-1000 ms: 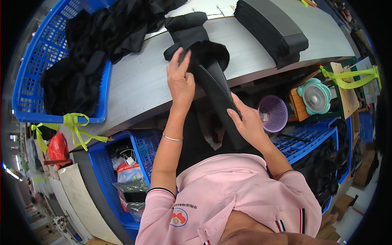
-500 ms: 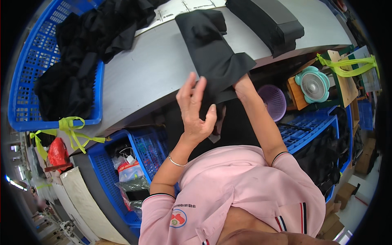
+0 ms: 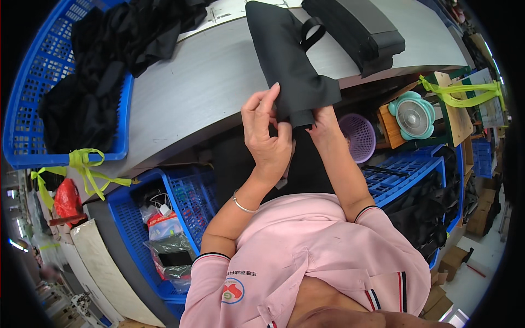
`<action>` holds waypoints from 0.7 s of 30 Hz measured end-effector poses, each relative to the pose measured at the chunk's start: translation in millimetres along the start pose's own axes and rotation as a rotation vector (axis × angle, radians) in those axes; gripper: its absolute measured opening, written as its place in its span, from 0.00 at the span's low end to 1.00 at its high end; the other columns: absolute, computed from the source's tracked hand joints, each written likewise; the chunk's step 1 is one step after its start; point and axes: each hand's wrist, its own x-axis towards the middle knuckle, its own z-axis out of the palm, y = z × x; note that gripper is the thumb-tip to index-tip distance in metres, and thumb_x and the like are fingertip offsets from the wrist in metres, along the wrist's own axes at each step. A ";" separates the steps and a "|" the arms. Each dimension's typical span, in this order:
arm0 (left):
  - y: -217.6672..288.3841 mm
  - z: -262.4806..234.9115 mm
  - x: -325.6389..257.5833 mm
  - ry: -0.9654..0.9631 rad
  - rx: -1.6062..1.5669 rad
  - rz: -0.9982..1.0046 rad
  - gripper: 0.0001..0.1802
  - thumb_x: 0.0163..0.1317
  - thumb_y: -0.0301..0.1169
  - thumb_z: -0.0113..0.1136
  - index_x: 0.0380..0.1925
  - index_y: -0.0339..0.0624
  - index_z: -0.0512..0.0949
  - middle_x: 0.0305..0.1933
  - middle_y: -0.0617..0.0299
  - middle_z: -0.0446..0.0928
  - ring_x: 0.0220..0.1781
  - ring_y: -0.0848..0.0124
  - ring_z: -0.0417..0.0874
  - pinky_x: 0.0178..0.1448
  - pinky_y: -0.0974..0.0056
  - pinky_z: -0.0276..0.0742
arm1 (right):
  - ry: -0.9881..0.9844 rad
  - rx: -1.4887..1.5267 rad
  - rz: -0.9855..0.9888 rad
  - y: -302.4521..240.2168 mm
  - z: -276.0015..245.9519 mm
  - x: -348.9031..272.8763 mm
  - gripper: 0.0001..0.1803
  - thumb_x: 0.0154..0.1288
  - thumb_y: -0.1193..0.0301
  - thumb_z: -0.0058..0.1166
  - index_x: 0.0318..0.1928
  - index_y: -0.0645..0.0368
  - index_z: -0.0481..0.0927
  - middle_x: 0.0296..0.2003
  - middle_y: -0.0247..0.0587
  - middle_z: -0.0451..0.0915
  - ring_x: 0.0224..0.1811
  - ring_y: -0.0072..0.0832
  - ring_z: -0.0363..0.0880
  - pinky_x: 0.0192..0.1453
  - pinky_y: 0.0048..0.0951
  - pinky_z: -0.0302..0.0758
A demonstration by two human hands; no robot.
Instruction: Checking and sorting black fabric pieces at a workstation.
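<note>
A black cloth piece (image 3: pixel 287 60), long and tube-like, lies over the table's near edge with its folded end toward me. A narrow black loop (image 3: pixel 313 34) stands out from its right side. My left hand (image 3: pixel 266 134) is at the cloth's near left edge, index finger along the fabric, thumb and other fingers curled in at the hem. My right hand (image 3: pixel 325 119) grips the near right end, its fingertips hidden by the fabric. A stack of folded black pieces (image 3: pixel 358 35) with a grey strip on top lies to the right of the cloth.
The grey table (image 3: pixel 191 82) carries a blue basket (image 3: pixel 65 159) of black fabric at left. Below stand a blue crate (image 3: pixel 169 180) with bagged items and a phone, a purple basket (image 3: pixel 358 136), a teal fan (image 3: pixel 414 116) and another blue crate (image 3: pixel 407 183) with black fabric.
The cloth now lies smoother and straighter, its loop showing at the right. My left hand has gone from spread fingers beside the cloth to curled fingers at its edge.
</note>
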 end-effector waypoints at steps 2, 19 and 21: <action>0.7 0.2 -1.9 -0.005 -0.028 -0.012 0.37 0.48 0.04 0.55 0.60 0.42 0.78 0.58 0.60 0.69 0.34 0.80 0.71 0.36 0.74 0.73 | -0.049 0.035 0.005 3.9 -5.6 1.4 0.22 0.70 0.65 0.57 0.58 0.65 0.75 0.52 0.47 0.81 0.50 0.34 0.84 0.53 0.35 0.85; -13.8 5.3 -21.0 -0.055 -0.036 -0.073 0.43 0.48 0.05 0.54 0.69 0.42 0.69 0.62 0.59 0.66 0.44 0.79 0.73 0.39 0.74 0.76 | -0.104 0.264 0.210 19.5 -3.8 6.5 0.17 0.67 0.65 0.59 0.50 0.63 0.78 0.42 0.46 0.82 0.38 0.32 0.85 0.36 0.35 0.86; -16.3 4.6 -21.2 -0.068 -0.041 -0.076 0.44 0.49 0.05 0.54 0.69 0.40 0.68 0.62 0.58 0.65 0.45 0.78 0.73 0.40 0.74 0.76 | -0.160 0.281 0.282 19.4 -5.6 9.3 0.18 0.69 0.62 0.57 0.51 0.63 0.77 0.42 0.46 0.81 0.38 0.34 0.84 0.37 0.37 0.86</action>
